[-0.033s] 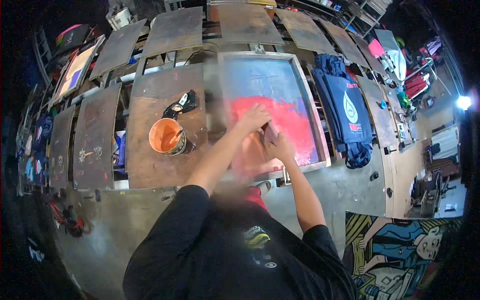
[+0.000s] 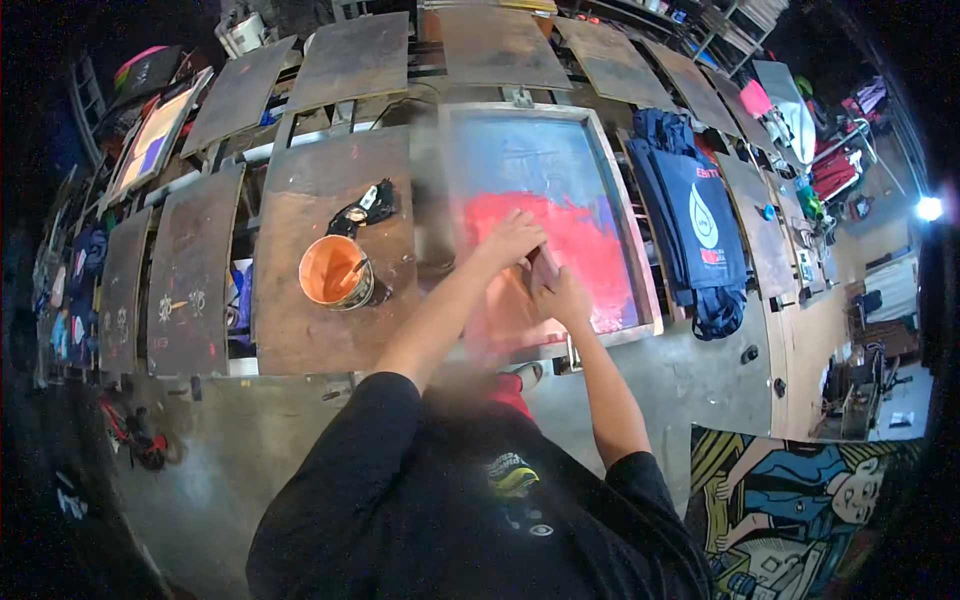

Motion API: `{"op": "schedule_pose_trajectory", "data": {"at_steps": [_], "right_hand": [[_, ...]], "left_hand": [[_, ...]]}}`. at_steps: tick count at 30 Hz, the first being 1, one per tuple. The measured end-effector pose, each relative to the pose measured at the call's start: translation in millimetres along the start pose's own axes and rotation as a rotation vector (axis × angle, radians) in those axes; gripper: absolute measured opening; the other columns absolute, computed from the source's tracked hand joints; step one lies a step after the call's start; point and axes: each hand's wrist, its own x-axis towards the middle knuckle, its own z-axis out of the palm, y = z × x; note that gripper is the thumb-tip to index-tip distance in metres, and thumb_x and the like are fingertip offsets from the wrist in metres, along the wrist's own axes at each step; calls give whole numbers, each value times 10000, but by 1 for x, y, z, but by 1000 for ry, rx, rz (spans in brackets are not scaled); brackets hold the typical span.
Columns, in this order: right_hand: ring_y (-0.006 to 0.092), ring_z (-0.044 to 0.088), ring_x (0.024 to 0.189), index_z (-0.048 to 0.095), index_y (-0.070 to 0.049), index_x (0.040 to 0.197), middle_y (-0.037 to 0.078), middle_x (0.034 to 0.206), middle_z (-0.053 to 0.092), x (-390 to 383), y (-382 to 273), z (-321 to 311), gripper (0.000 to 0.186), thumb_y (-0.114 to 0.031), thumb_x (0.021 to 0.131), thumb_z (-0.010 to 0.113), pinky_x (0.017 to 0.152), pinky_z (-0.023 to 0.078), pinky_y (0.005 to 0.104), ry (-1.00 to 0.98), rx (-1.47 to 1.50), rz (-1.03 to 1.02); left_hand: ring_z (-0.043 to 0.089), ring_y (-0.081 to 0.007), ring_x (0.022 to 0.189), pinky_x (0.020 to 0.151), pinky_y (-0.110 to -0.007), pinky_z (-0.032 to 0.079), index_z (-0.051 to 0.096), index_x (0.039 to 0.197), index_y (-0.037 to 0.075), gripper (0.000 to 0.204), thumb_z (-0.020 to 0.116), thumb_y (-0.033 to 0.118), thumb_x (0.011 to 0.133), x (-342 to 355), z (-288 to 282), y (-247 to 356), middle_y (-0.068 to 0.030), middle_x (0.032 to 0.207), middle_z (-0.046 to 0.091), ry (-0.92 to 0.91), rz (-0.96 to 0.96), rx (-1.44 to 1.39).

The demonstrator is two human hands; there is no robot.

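Note:
My left hand (image 2: 515, 238) and my right hand (image 2: 567, 298) are both closed on a squeegee (image 2: 544, 264), of which only a short pinkish stretch shows between them. They work over a screen printing frame (image 2: 622, 205) in front of me, its mesh blue at the far part. Red ink (image 2: 590, 245) spreads across the middle and near part of the mesh. Left of the frame, a small bucket (image 2: 353, 290) smeared with orange ink stands on a brown board, a stick-like tool leaning inside. A crumpled black bundle (image 2: 368, 207) with a white tag lies behind the bucket.
Several dark flat boards (image 2: 195, 265) line the bench in two rows. Navy fabric bags (image 2: 680, 200) with a white drop print lie on the right-hand board. A metal clamp (image 2: 522, 97) meets the frame's far edge. A blur covers the frame's left edge.

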Motion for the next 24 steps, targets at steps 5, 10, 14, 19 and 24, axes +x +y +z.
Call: {"op": "schedule_pose_trajectory", "data": {"at_steps": [5, 10, 14, 19, 24], "right_hand": [[468, 661, 877, 557, -8, 1047, 262, 915, 685, -3, -16, 23, 531, -455, 814, 726, 746, 513, 562, 104, 82, 70], [460, 653, 914, 550, -3, 1073, 251, 961, 677, -3, -6, 35, 566, -491, 845, 720, 765, 505, 541, 119, 72, 88], [452, 658, 910, 540, -9, 1074, 241, 948, 679, -14, 0, 21, 574, -501, 842, 724, 762, 509, 535, 74, 63, 97], [438, 668, 888, 564, -19, 1023, 238, 924, 683, 1, -14, 36, 575, -516, 808, 757, 754, 518, 521, 178, 69, 160], [428, 673, 880, 563, -30, 1018, 229, 925, 685, 5, -10, 24, 547, -489, 800, 767, 741, 524, 521, 100, 57, 73]], "left_hand": [[505, -221, 1214, 1099, -474, 374, 685, 1053, 203, 403, 816, 220, 672, 8, 2, -17, 51, 1125, 649, 83, 73, 163], [513, -198, 1235, 1113, -468, 367, 692, 1026, 220, 248, 716, 205, 779, 21, 1, -16, 65, 1107, 657, -29, 127, 233], [524, -193, 1235, 1120, -470, 363, 692, 1022, 224, 224, 688, 196, 800, 21, 12, 4, 65, 1100, 664, 41, 105, 207], [529, -195, 1229, 1126, -470, 356, 692, 1006, 220, 194, 667, 196, 815, 26, 7, -15, 68, 1098, 666, 137, 115, 268], [470, -251, 1309, 1157, -494, 323, 633, 1192, 189, 621, 870, 267, 623, 22, 1, -18, 26, 1280, 609, -113, 101, 355]]}}
